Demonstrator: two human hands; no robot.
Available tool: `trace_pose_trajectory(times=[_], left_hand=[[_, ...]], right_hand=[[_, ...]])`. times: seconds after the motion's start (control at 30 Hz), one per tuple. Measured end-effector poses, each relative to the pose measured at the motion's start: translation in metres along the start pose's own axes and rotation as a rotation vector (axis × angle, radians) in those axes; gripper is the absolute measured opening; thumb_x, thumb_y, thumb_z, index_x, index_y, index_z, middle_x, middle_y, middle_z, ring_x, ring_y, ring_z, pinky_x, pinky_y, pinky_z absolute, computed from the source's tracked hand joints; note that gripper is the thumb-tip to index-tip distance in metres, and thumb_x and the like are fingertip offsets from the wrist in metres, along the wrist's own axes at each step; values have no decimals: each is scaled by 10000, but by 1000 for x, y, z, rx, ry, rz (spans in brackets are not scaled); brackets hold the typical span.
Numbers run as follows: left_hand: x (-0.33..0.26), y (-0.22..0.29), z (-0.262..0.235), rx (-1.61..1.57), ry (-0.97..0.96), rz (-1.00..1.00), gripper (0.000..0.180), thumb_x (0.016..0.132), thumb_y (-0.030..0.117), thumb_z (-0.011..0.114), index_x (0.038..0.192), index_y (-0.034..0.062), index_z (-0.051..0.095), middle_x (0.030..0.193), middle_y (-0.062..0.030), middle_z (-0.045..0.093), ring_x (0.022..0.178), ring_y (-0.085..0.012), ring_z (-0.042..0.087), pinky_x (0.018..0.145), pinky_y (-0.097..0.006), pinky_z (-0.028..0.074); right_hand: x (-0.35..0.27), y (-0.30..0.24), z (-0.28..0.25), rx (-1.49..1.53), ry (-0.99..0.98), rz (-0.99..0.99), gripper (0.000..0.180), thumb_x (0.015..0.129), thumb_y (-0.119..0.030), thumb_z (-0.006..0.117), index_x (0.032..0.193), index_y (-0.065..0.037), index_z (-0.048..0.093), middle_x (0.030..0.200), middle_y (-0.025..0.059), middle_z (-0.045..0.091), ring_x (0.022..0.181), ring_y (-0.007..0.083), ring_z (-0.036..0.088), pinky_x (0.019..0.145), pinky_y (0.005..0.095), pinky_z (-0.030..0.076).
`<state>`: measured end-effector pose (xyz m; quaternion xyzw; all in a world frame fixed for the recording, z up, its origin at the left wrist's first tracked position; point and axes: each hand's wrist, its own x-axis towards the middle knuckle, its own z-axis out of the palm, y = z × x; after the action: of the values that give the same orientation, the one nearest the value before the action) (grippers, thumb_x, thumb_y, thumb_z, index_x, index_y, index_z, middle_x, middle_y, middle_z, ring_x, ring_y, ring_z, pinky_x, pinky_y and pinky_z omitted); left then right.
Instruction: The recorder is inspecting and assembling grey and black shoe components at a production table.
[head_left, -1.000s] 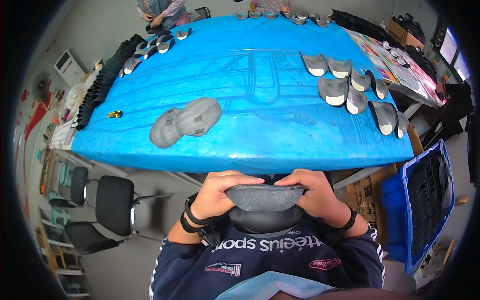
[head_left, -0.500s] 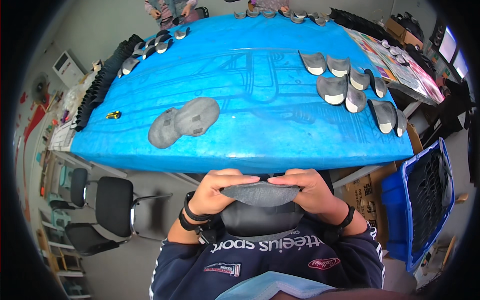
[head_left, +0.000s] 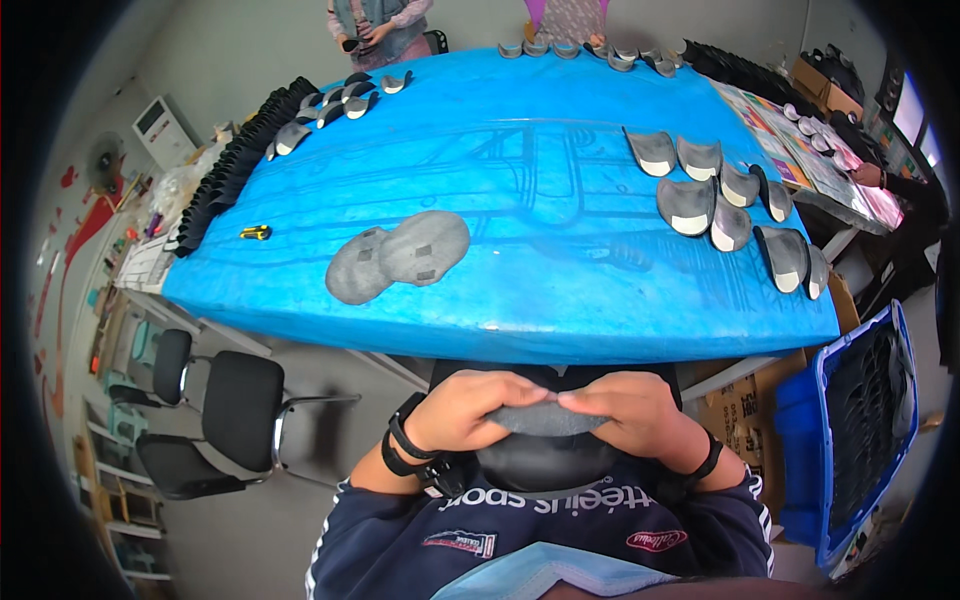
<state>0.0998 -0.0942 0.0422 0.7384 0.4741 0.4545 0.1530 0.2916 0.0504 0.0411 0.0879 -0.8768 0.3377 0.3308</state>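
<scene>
Low in front of my body, past the table's near edge, I hold a curved grey felt pad (head_left: 550,420) by its two ends. My left hand (head_left: 462,412) is closed on one end and my right hand (head_left: 632,412) on the other. Both thumbs lie along the top edge, their tips almost meeting. Most of the fingers are hidden behind and under the pad. Just below it shows a smooth black curved surface (head_left: 548,465); whether it is part of the same piece I cannot tell. Two flat grey pads (head_left: 430,245) overlap on the blue-covered table (head_left: 480,310).
Several curved grey-and-black pads (head_left: 687,207) lie at the table's right. A long black stack (head_left: 230,160) lines the left edge, near a small yellow-and-black tool (head_left: 256,233). A blue crate (head_left: 800,440) stands right, black chairs (head_left: 240,405) left. A person (head_left: 378,30) works at the far side.
The whole view has shifted, so the table sits lower and farther right. Between my hands the grey pad shows less of its face. Another person's hand has appeared at the right side table.
</scene>
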Motion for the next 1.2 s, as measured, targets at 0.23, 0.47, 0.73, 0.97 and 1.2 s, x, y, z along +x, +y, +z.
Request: trace_pose_trajectory(times=[0.23, 0.47, 0.73, 0.97, 1.2], left_hand=[[2, 1, 4, 275, 2, 184, 236, 675, 59, 699, 892, -5, 631, 818, -111, 660, 679, -245, 648, 585, -296, 514], [11, 11, 11, 388, 90, 215, 245, 617, -25, 653, 860, -2, 628, 828, -96, 642, 640, -232, 632, 549, -289, 505], [1, 9, 3, 230, 83, 119, 259, 646, 10, 673, 904, 12, 645, 929, -78, 674, 806, -223, 662, 684, -302, 534], [-2, 7, 2, 221, 197, 71, 194, 661, -60, 668, 841, 8, 644, 825, -126, 683, 725, -222, 681, 623, -279, 532], [-4, 7, -2, 40, 293, -56, 157, 687, -59, 656, 836, -8, 657, 821, -117, 683, 729, -228, 672, 650, -282, 527]], right_hand=[[-2, -1, 2, -47, -64, -96, 387, 649, 15, 682, 1027, -33, 615, 868, 79, 651, 742, 225, 642, 619, 295, 520], [7, -2, 14, -165, 154, -156, 294, 671, 56, 642, 953, -29, 640, 860, 85, 652, 740, 224, 649, 629, 293, 530], [5, -4, 9, 46, 146, 33, 280, 684, -27, 720, 955, -72, 663, 852, 72, 681, 734, 199, 661, 621, 266, 522], [-2, 3, 7, 49, 142, 142, 232, 695, -19, 716, 920, -63, 684, 849, 73, 688, 735, 197, 664, 630, 265, 517], [-13, 9, 4, 45, 293, 118, 226, 714, 22, 695, 928, -50, 685, 882, 105, 681, 755, 214, 660, 635, 275, 513]])
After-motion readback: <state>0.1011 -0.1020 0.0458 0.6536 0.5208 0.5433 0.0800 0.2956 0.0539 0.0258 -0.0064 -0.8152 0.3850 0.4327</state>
